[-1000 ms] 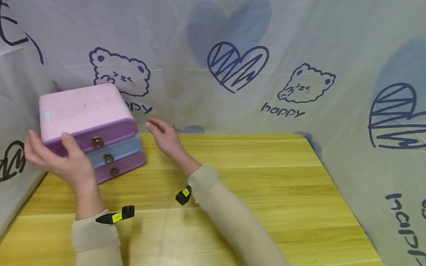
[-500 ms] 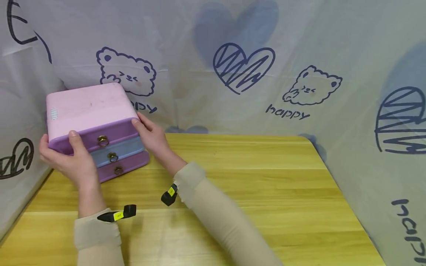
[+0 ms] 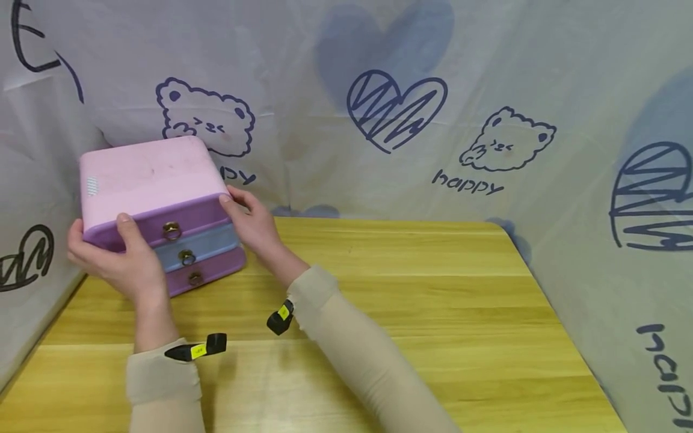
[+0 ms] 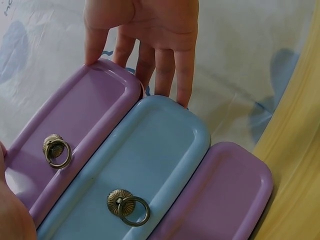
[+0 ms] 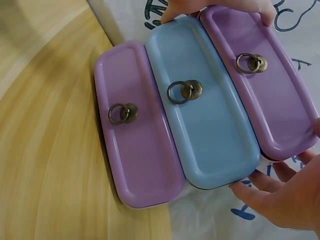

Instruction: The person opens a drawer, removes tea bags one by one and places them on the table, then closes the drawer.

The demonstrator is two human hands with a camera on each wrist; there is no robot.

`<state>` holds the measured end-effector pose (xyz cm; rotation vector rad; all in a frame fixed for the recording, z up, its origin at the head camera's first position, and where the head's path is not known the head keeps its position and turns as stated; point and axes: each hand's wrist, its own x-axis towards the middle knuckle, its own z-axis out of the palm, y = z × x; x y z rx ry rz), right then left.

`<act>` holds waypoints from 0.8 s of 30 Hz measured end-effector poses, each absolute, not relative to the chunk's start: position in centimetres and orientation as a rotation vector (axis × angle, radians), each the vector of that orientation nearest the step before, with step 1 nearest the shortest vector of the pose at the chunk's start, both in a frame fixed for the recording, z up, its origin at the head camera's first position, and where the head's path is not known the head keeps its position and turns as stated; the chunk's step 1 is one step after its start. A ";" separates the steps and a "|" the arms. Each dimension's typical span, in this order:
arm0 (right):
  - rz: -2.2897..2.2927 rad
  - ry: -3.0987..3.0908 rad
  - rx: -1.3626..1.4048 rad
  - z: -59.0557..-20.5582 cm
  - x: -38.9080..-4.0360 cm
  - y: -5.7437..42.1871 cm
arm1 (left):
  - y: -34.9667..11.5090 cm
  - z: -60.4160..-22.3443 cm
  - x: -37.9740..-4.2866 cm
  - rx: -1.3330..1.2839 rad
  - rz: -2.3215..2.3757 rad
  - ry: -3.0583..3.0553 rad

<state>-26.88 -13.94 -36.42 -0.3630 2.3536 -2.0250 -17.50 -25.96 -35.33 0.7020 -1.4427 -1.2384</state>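
A small drawer box with a pale pink top stands at the table's left. Its fronts are stacked: a purple top drawer, a blue middle drawer and a purple bottom drawer, each with a brass ring pull. All three drawers look closed. My left hand grips the box's left end, thumb on the top drawer's front edge, other fingers around the side. On the opposite end, my right hand holds the upper right corner, thumb in front; its fingers lie along the side in the left wrist view.
The box rests on a yellow wood-grain table. A white cloth printed with hearts and bears hangs behind it, and more cloth hangs close along the left side. The table's far edge runs just behind the box.
My right hand, apart from the box a second ago, has moved left and taken hold of its right end. The box has since shifted slightly right, with both hands on it.
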 end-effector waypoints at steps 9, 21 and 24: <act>-2.026 2.357 -0.398 -36.5 -26.4 -11.6 | -25.9 -37.0 -18.9 0.719 -1.228 -1.489; -2.116 2.332 -0.414 -36.5 -24.8 -7.9 | -24.2 -37.0 -19.9 0.682 -1.338 -1.531; -2.129 2.332 -0.423 -36.4 -24.4 -6.7 | -23.6 -37.0 -20.1 0.666 -1.345 -1.537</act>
